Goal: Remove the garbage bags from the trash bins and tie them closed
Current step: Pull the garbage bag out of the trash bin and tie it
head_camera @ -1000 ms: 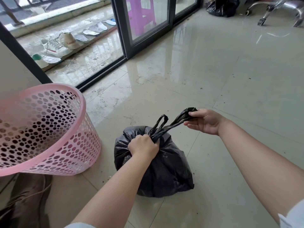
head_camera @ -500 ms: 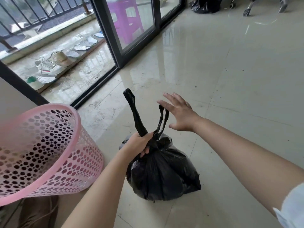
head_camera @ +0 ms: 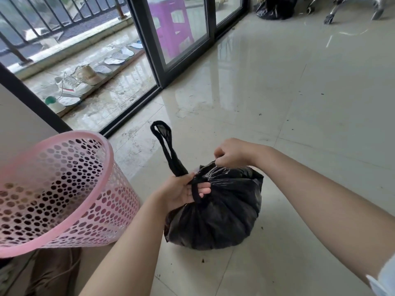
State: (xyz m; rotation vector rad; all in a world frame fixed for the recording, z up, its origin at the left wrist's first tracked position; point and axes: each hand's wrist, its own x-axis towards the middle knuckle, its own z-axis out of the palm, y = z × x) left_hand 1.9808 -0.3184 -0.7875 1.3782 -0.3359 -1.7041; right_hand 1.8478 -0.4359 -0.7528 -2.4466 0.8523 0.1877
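The black garbage bag sits on the floor just right of the pink trash bin, already out of it, its neck gathered. The left hand has its grip clamped round the base of one handle strip, which stands up and leans away to the left, and the right hand pinches the plastic at the top of the neck, just right of and beyond the left. The standing strip's long axis runs up and away from the left grip, so the right hand, close beside it, looks best placed to take the other strip and cross it over for the knot
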